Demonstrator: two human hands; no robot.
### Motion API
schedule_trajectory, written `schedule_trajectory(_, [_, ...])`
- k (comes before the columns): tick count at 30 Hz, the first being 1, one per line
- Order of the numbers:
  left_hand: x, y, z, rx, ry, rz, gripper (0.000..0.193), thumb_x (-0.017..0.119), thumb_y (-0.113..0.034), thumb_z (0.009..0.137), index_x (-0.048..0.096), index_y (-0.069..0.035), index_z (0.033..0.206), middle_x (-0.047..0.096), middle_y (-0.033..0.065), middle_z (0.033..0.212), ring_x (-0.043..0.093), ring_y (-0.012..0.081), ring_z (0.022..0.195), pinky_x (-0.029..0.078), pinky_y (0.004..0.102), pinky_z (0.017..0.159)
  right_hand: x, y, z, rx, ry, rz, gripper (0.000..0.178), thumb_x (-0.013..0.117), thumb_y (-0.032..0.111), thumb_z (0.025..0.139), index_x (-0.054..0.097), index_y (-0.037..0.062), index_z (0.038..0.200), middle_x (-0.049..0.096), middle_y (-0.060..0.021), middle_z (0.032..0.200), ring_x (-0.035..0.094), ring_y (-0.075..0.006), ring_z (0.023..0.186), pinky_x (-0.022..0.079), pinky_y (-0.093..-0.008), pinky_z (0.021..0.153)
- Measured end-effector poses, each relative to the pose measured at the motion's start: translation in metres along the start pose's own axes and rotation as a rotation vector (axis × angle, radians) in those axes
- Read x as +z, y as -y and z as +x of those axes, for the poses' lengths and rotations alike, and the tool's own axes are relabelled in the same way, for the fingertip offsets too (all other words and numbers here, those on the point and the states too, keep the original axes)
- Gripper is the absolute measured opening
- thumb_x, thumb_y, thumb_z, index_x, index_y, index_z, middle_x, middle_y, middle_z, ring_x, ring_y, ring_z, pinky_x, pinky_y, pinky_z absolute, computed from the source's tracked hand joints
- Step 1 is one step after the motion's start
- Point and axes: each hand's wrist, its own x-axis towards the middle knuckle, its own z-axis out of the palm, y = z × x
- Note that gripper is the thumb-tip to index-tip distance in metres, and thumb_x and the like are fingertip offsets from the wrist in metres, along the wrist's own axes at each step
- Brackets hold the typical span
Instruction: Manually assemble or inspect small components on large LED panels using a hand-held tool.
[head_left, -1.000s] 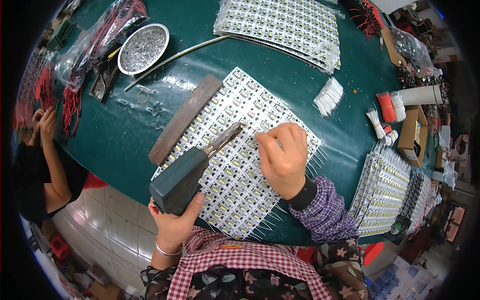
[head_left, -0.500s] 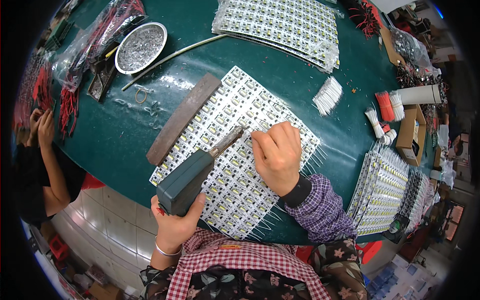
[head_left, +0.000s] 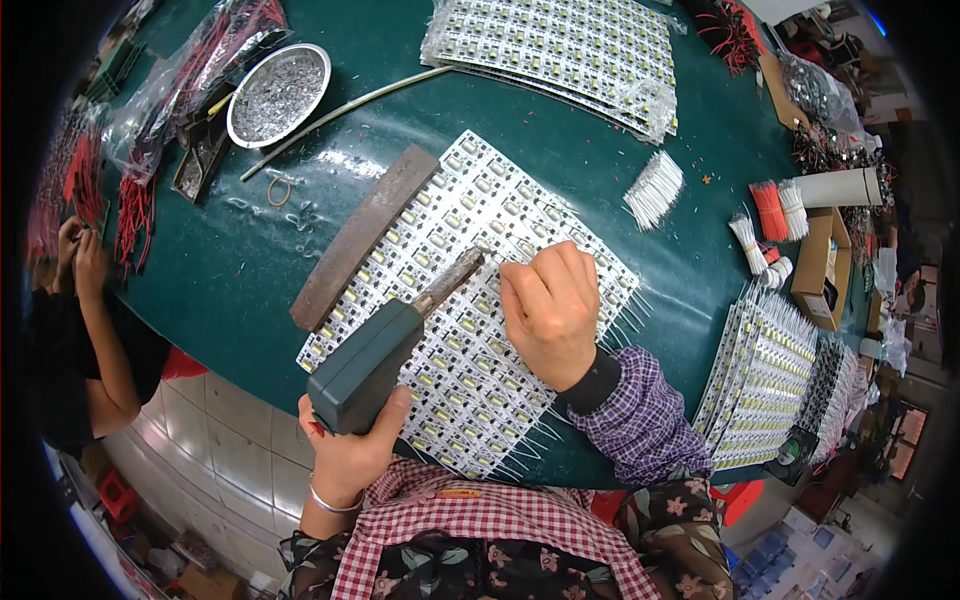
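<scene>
My left hand (head_left: 352,445) is closed round the grip of a dark green soldering gun (head_left: 366,366). The tip slants up and to the right, over the middle of a white LED circuit board panel (head_left: 455,375) covered in rows of yellow-white chips. Close to that tip, my right hand (head_left: 555,315) is closed in a pinch on what looks like a thin white wire, mostly hidden by the fingers. Short white wires (head_left: 625,310) stick out from the panel's right and lower edges. A rusty metal bar (head_left: 365,240) lies along the panel's upper left edge.
Stacked LED panels (head_left: 550,60) lie at the back; wired panels (head_left: 755,385) stand at the right. A white wire bundle (head_left: 655,190) lies behind my right hand. A metal bowl (head_left: 322,92) of scraps sits back left. A co-worker's hands (head_left: 88,258) are at far left.
The soldering gun has shifted very slightly to the left. My right hand stays pinched in nearly the same spot, and the panel and bar are almost unmoved.
</scene>
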Motion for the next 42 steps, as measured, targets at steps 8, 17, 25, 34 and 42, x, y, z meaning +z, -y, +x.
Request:
schedule_trajectory(8, [-0.001, 0.011, -0.001, 0.045, -0.037, -0.027, 0.028, 0.081, -0.007, 0.078, 0.072, 0.004, 0.102, 0.074, 0.0086, 0.087, 0.067, 0.0138, 0.071, 0.053, 0.0271, 0.066, -0.001, -0.001, 0.000, 0.005, -0.002, -0.006, 0.013, 0.068, -0.004, 0.073, 0.062, 0.0024, 0.083, 0.046, -0.0077, 0.078, 0.051, -0.0260, 0.078, 0.039, -0.0395, 0.072])
schedule_trajectory(17, [0.001, 0.001, 0.001, 0.084, -0.037, -0.003, 0.027, 0.081, -0.006, 0.078, 0.073, 0.004, 0.102, 0.075, 0.0084, 0.088, 0.068, 0.0121, 0.072, 0.054, 0.0261, 0.067, -0.014, -0.004, -0.008, 0.055, 0.042, 0.040, 0.031, 0.065, -0.006, 0.071, 0.069, 0.0024, 0.100, 0.059, -0.0080, 0.091, 0.055, -0.0271, 0.087, 0.044, -0.0380, 0.074])
schedule_trajectory(25, [0.009, -0.006, 0.005, 0.123, -0.021, -0.025, 0.023, 0.079, -0.004, 0.080, 0.073, 0.004, 0.100, 0.075, 0.0072, 0.086, 0.067, 0.0109, 0.071, 0.053, 0.0254, 0.066, -0.015, -0.008, -0.006, 0.028, 0.062, 0.008, 0.033, 0.070, -0.011, 0.070, 0.071, 0.0018, 0.100, 0.061, -0.0095, 0.090, 0.058, -0.0274, 0.084, 0.048, -0.0377, 0.069])
schedule_trajectory(34, [0.013, -0.004, 0.006, 0.204, -0.003, 0.059, 0.019, 0.080, -0.005, 0.080, 0.073, 0.002, 0.097, 0.074, 0.0059, 0.085, 0.066, 0.0118, 0.068, 0.052, 0.0262, 0.065, -0.012, -0.012, -0.008, 0.006, 0.076, -0.013, 0.028, 0.067, -0.003, 0.074, 0.069, -0.0006, 0.102, 0.054, -0.0074, 0.084, 0.055, -0.0254, 0.083, 0.045, -0.0377, 0.071])
schedule_trajectory(42, [0.009, -0.006, 0.009, 0.244, 0.029, 0.120, 0.016, 0.079, -0.006, 0.081, 0.073, 0.000, 0.094, 0.073, 0.0075, 0.085, 0.067, 0.0179, 0.064, 0.052, 0.0289, 0.064, -0.012, -0.011, -0.007, -0.002, 0.075, -0.022, 0.027, 0.066, -0.003, 0.074, 0.068, -0.0011, 0.100, 0.051, -0.0080, 0.083, 0.053, -0.0256, 0.081, 0.044, -0.0377, 0.070])
